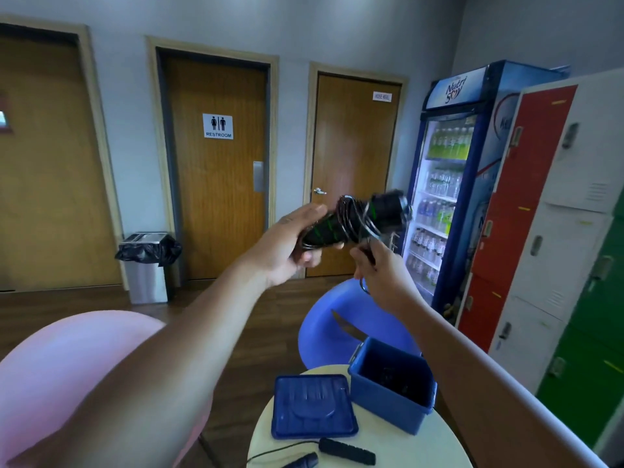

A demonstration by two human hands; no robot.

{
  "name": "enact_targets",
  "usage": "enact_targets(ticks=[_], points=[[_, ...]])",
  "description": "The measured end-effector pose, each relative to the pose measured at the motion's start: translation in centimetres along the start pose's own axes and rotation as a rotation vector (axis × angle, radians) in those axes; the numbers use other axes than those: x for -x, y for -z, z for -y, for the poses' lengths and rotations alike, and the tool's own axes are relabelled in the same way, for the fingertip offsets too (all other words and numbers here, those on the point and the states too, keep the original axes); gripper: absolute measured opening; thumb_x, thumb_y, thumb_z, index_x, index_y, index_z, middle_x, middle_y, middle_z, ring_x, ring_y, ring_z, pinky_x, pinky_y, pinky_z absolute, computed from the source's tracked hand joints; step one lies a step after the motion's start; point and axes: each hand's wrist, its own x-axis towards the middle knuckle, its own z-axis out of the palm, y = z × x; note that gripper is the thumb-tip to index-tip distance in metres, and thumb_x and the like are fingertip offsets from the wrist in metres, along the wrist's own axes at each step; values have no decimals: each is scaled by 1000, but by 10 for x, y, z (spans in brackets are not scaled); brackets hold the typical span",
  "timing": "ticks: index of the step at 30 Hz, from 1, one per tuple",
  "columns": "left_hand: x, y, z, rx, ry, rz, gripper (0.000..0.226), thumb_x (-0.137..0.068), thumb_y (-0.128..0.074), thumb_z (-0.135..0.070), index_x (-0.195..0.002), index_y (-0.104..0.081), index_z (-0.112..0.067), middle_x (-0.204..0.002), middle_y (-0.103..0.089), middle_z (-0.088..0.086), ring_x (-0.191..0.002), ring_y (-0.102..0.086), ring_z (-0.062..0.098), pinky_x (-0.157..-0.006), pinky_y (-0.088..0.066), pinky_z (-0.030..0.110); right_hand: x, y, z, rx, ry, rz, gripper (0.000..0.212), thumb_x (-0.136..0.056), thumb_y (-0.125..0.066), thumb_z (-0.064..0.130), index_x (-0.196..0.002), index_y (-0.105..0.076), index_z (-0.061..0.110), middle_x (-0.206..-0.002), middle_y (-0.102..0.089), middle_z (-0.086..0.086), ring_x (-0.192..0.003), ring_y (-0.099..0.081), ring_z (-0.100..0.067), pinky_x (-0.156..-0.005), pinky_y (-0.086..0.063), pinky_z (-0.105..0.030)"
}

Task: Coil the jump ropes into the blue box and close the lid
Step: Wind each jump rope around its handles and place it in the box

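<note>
rope one part-wound, held well above the box

my left hand (287, 246) grips the green-striped handles of the jump rope (326, 231), fingers curled round them. my right hand (381, 270) pinches its loose cord (351, 214). the blue box (388, 405) stands open on the surface (422, 447) below, its lid (314, 405) flat just beside it. a second rope (347, 451) lies at the near edge.

risk: the wraps look slack and may spring off if my pinch eases. a bulky bundle may stop the lid seating.

legible: door sign (217, 126) "restroom", cooler (452, 91) "nutri soy", door label (382, 96) "hose reel", faint.
</note>
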Motion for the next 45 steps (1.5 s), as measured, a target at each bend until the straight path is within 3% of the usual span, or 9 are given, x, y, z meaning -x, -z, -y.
enact_targets(ticks=[3,6,9,13,20,26,33,40,45], points=[[-11,-6,9,84,-7,-360,37,-98,-59,-39,-119,-61,-8,-87,-66,23,-44,-43,13,-43,-35,22,-2,-2,-4,-3,20,9,17,-102,-50,24,-89,-56,15,-69,-67,-5,-48,-50,-4,-46,-38,-17],[-20,-9,18,41,13,-629,30,-96,-64,-41,-104,-64,-12,-87,-64,21,-46,-46,15,-41,-33,23,0,-8,-8,-51,-34,52,21,-104,-49,22,-85,-58,19,-70,-69,-8,-53,-62,-18,-47,-46,-24],[-31,-7,32,-454,-108,-769,29,-95,-63,-46,-97,-65,-17,-86,-67,2,-66,-59,16,-51,-41,23,1,-13,-4,-92,-85,77,25,-104,-49,22,-83,-58,13,-72,-71,-12,-45,-64,-20,-46,-47,-25],[-38,17,40,-1267,-174,-760,27,-95,-55,-50,-106,-62,-27,-90,-65,0,-73,-64,18,-48,-39,22,11,-9,-7,-103,-150,82,28,-105,-47,26,-84,-60,13,-60,-65,-8,-41,-60,-18,-41,-48,-25],[-24,30,34,-1798,-11,-307,23,-97,-59,-43,-110,-56,-25,-104,-53,6,-79,-60,23,-60,-54,33,15,-1,-12,-50,-35,-158,33,-107,-39,28,-83,-56,12,-65,-66,-8,-45,-53,-9,-45,-40,-16],[-20,23,12,-1739,108,65,25,-93,-65,-47,-110,-58,-31,-110,-53,-2,-98,-54,19,-73,-48,34,-4,11,-5,-474,-226,-199,36,-107,-37,31,-77,-51,18,-59,-55,2,-60,-47,-18,-63,-40,-37],[-4,10,-11,-1283,100,251,33,-81,-81,-44,-109,-65,-36,-112,-63,-15,-103,-60,11,-92,-50,43,-18,27,27,-844,-443,-129,33,-105,-48,32,-77,-57,18,-60,-61,4,-57,-46,-13,-56,-31,-28],[12,10,-18,-1051,14,78,53,-76,-88,-30,-109,-48,-24,-105,-62,-1,-94,-61,13,-75,-49,33,-8,13,49,-531,-92,90,28,-104,-48,26,-96,-73,16,-88,-78,8,-87,-72,-10,-81,-55,-28],[22,16,-18,-753,-26,-101,66,-73,-89,-13,-113,-38,-25,-103,-63,6,-92,-67,10,-77,-58,29,-14,10,51,-175,81,106,27,-101,-55,17,-121,-72,25,-112,-73,13,-103,-67,-1,-89,-50,-16]])
